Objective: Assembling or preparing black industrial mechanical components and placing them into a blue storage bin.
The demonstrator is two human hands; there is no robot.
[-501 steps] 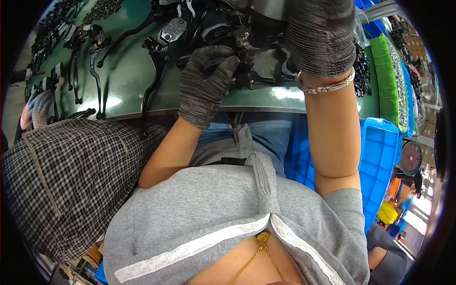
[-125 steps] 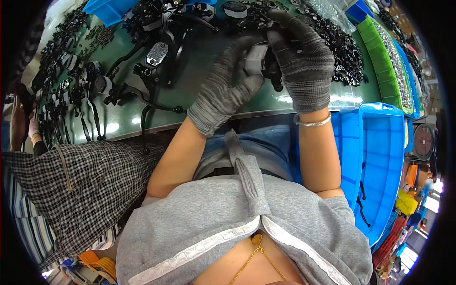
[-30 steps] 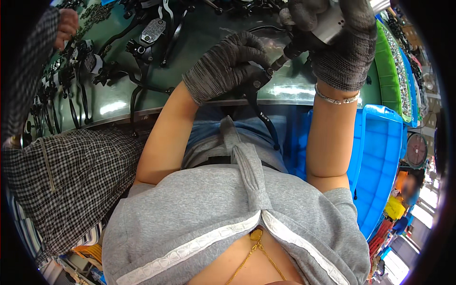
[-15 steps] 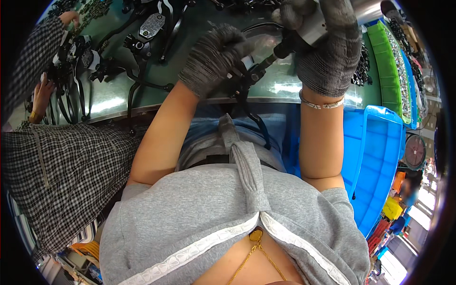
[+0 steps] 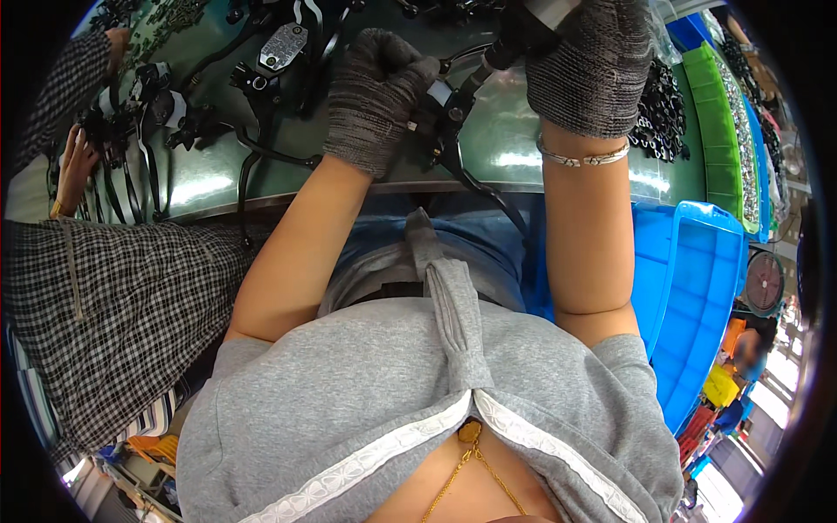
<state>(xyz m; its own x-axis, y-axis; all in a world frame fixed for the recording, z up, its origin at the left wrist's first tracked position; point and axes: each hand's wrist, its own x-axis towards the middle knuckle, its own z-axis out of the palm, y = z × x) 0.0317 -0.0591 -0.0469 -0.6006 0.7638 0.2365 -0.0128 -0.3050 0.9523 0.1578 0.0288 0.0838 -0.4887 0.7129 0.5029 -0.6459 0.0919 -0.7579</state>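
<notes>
My left hand (image 5: 377,103), in a dark grey knitted glove, is closed with its fingers curled at a black brake lever assembly (image 5: 451,122). The curved lever of that assembly reaches past the near table edge toward my lap. Some of the part lies hidden behind the glove. In my gloved right hand (image 5: 595,74) is a power screwdriver (image 5: 514,39) with a black nose and a silvery body. Its slanting shaft meets the assembly beside my left fingers. The grip of the right fingers is partly cut off by the upper picture edge.
More black brake levers (image 5: 253,96) lie left on the green table (image 5: 514,139). Small black parts (image 5: 658,118) are heaped right, beside a green bin (image 5: 711,122). A blue crate (image 5: 693,296) stands at my right. On the left, a co-worker's hand (image 5: 74,170) is near other levers.
My right hand and the screwdriver have shifted slightly left and up. My left fingers have curled in more, and the brake lever's tip has swung right. The co-worker's upper hand has moved a little left.
</notes>
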